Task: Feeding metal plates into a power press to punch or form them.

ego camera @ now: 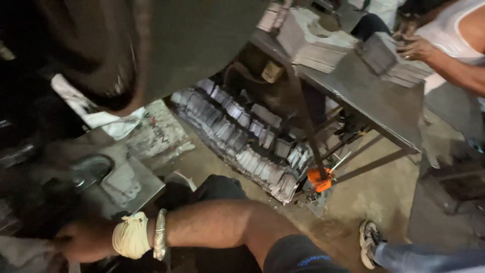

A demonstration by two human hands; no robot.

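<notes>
My right hand [83, 238] reaches across to the lower left, with a cream bandage [130, 235] around the wrist and a silver bangle [160, 234] behind it. The fingers are curled in deep shadow by the near edge of a flat metal plate [144, 184] on a dark press machine [91, 55]. Whether they grip anything is hidden. A pale cloth [20, 250] lies just left of the hand. The plate carries a shaped cut-out piece [121, 183] beside a dark oval die opening [91, 169]. My left hand is out of view.
A long row of stacked thin metal pieces [242, 136] lies on the floor. A sloped metal table [374, 101] holds more stacks [313, 43]; another person's hand [417, 48] rests on one. An orange container [320, 179] sits under the table. Someone's shoe [370, 242] is at lower right.
</notes>
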